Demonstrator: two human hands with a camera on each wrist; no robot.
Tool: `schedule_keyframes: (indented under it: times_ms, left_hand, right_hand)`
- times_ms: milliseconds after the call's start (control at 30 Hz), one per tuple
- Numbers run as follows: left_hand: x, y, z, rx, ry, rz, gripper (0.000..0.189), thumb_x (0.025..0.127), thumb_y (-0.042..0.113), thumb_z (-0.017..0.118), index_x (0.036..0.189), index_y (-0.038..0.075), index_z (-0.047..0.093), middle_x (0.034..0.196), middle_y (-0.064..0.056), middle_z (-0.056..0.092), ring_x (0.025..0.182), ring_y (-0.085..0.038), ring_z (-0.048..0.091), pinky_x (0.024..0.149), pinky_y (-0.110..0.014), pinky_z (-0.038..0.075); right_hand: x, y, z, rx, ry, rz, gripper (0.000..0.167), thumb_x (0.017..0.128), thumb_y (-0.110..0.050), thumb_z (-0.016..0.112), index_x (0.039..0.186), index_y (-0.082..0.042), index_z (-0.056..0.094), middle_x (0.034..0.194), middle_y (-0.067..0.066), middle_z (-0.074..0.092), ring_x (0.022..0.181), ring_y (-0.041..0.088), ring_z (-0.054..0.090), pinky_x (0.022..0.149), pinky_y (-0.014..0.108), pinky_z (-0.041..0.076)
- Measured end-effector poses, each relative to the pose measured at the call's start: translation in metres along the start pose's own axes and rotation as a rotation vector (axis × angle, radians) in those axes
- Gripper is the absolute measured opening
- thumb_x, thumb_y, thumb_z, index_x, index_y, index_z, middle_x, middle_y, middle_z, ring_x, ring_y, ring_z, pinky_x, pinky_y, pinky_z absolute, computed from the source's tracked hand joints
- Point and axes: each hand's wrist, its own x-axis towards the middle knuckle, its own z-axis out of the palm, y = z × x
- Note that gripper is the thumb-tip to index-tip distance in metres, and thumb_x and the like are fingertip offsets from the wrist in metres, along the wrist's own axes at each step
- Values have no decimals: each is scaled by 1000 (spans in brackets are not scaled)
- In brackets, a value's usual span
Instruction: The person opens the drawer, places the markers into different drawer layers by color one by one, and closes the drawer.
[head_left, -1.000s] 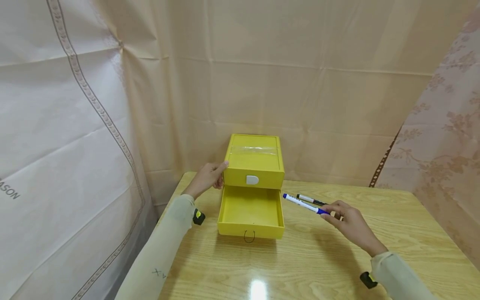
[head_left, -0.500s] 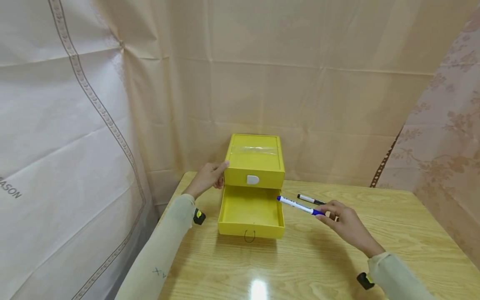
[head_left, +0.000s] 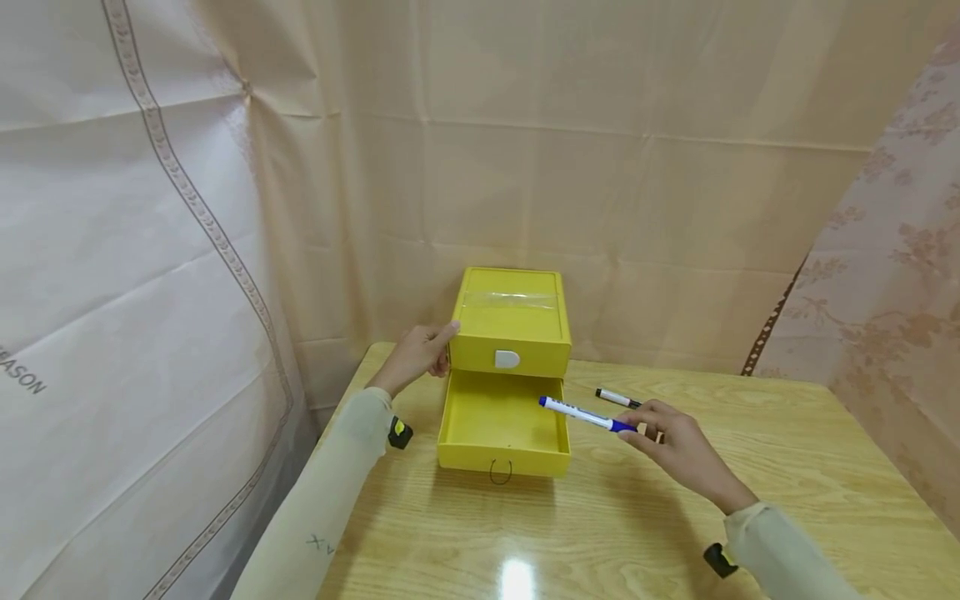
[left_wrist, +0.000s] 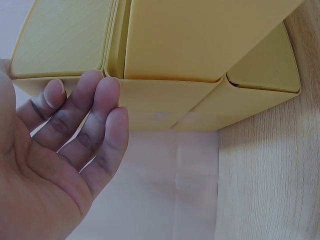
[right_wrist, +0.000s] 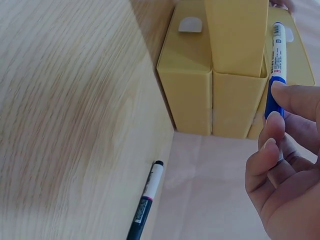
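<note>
A yellow drawer unit (head_left: 510,317) stands on the table, its middle drawer (head_left: 504,461) pulled out. My left hand (head_left: 412,358) touches the unit's upper left side, thumb at the top edge. In the left wrist view, its loosely bent fingers (left_wrist: 107,95) rest against the side wall. My right hand (head_left: 682,450) pinches a white whiteboard marker (head_left: 577,412) by its blue end between thumb and fingers. The marker's other tip points left, over the right part of the pulled-out drawer. A second marker, white and black (head_left: 617,397), lies on the table behind the right hand, partly hidden by it.
White tabs mark the drawer fronts, one on the top drawer (head_left: 507,359). Clear tape (head_left: 510,300) crosses the unit's top. The wooden table (head_left: 450,542) ends at a beige cloth backdrop (head_left: 637,208); a pale sheet (head_left: 150,333) hangs at the left.
My right hand has moved left with the marker, whose tip has passed from beside the drawer to over it. My left hand stays at the unit's side.
</note>
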Motion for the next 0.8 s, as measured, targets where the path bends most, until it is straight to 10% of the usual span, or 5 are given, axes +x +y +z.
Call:
schedule_keyframes:
  times_ms: [800]
  left_hand:
    - [0,0,0,-7,2,-5,74,98,73,47,79,5,68,74,-13,66,68,-30,68,65,-38,59]
  right_hand:
    - [15,-19,17,82,-57,8,13,97,-21,75,108,-28,77,101,-6,64,68,14,52,52,26,45]
